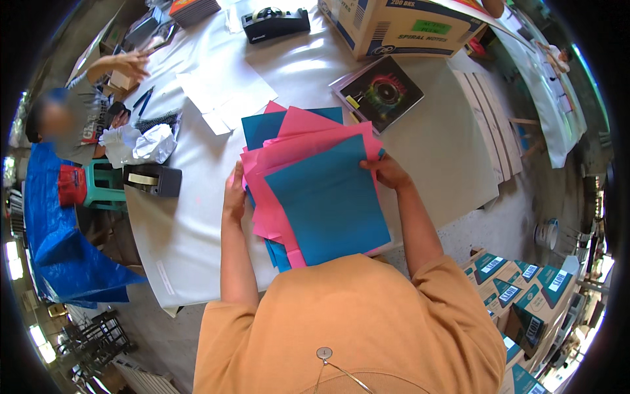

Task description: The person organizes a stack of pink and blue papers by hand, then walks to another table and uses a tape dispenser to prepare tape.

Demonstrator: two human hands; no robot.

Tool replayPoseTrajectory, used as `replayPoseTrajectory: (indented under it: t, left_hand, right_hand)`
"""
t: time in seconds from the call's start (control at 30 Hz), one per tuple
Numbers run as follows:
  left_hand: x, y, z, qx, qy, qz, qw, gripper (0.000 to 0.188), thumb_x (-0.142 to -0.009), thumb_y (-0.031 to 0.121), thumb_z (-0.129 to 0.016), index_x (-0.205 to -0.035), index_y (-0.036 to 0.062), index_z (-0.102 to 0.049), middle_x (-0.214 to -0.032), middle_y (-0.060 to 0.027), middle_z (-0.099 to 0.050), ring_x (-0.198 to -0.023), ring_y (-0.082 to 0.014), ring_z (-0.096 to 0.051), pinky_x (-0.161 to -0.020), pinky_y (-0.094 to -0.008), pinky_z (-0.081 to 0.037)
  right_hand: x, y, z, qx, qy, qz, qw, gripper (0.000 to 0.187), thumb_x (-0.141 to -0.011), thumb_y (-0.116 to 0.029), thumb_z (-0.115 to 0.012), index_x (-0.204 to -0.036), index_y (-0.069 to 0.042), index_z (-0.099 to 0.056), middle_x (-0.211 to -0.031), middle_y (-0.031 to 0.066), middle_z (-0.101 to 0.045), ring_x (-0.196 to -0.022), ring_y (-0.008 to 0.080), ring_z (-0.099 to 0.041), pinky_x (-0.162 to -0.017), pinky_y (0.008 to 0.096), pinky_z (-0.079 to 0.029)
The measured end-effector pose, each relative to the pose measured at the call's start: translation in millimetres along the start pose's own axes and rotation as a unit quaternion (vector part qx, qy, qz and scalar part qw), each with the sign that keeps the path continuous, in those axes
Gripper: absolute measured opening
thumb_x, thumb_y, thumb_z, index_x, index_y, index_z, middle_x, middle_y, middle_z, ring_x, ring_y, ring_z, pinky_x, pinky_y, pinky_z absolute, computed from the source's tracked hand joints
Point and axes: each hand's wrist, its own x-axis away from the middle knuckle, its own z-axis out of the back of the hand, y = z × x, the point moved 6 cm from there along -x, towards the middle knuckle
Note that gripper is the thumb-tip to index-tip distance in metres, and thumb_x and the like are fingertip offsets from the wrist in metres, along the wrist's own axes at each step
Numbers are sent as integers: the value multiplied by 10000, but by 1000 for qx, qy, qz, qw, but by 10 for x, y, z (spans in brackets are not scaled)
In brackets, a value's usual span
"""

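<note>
Beyond the sheets you hold, at the table's far edge, stands a white cardboard carton (pixel 400 26) with blue trim; a small green label (pixel 431 27) sits on its near face. Low to the right of your right hand (pixel 388 172), off the table, teal and white boxes (pixel 525 295) stand stacked together, each bearing a small white label (pixel 510 295).
</note>
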Motion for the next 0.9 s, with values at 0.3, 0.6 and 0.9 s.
replayPoseTrajectory:
  t: [0.3, 0.6, 0.9]
  left_hand:
    - [-462, -49, 372, 12, -4, 2, 1000, 277, -917, 211, -537, -1091, 3, -595, -959, -53, -638, -826, -128, -611, -721, -256, -497]
    - [55, -23, 576, -269, 153, -79, 948, 212, -840, 133, -618, -998, -6, -645, -782, -21, -652, -681, -74, -575, -626, -222, -461]
    - [-406, 380, 868, -325, -104, 58, 938, 231, -838, 211, -622, -994, 46, -662, -698, 44, -577, -592, -54, -482, -523, -202, -373]
  right_hand:
    - [-182, -90, -200, 60, 11, 19, 998, 352, -808, -44, -635, -1152, -19, -560, -1058, 54, -612, -960, 165, -584, -863, 325, -476]
    - [-14, -157, -174, 156, 219, 212, 940, 411, -783, -79, -663, -1175, -20, -552, -1114, 52, -583, -1016, 154, -535, -852, 305, -450]
    - [-196, -92, 148, 228, 130, 70, 962, 468, -743, -102, -653, -1194, -24, -552, -1121, 88, -582, -1038, 156, -520, -911, 287, -401]
